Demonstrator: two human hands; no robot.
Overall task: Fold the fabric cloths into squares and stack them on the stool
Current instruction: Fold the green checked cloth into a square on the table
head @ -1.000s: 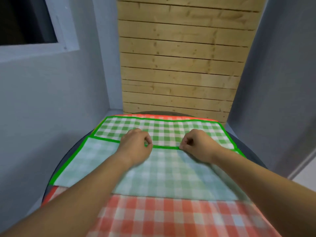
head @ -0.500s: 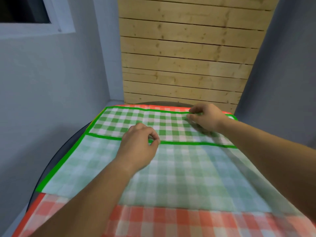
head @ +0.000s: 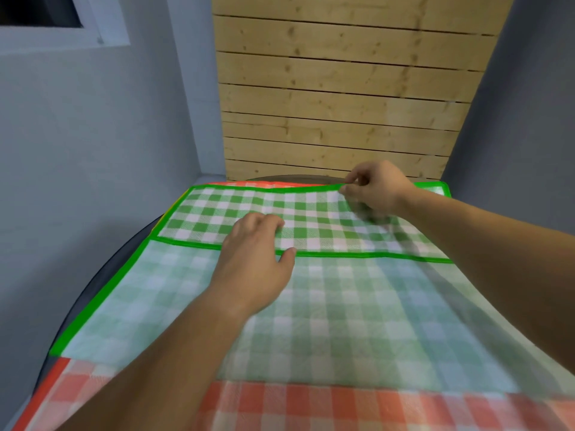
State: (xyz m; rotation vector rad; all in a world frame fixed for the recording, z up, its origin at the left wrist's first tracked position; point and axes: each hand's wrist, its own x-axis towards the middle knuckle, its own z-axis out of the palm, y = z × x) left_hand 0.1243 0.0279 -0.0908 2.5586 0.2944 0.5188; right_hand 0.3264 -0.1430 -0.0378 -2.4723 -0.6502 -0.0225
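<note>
A green checked cloth [head: 342, 309] with a bright green border lies spread on a round dark stool [head: 93, 293]. Its near part shows the pale underside; a darker flap [head: 205, 213] lies folded over at the far side. Under it lies a red checked cloth [head: 311, 405], seen at the near edge and as a thin strip at the far edge. My left hand [head: 255, 259] rests on the flap's near hem with the fingers bent down onto the cloth. My right hand [head: 373, 188] pinches the flap's far hem near the right corner and lifts it slightly.
Grey walls close in on the left [head: 93, 150] and right [head: 529, 119]. A wooden plank wall [head: 342, 104] stands right behind the stool. A window frame [head: 93, 26] sits high on the left.
My right hand left the flap's near hem, moved to the far right hem and pinched it. My left hand slid slightly forward onto the flap.
</note>
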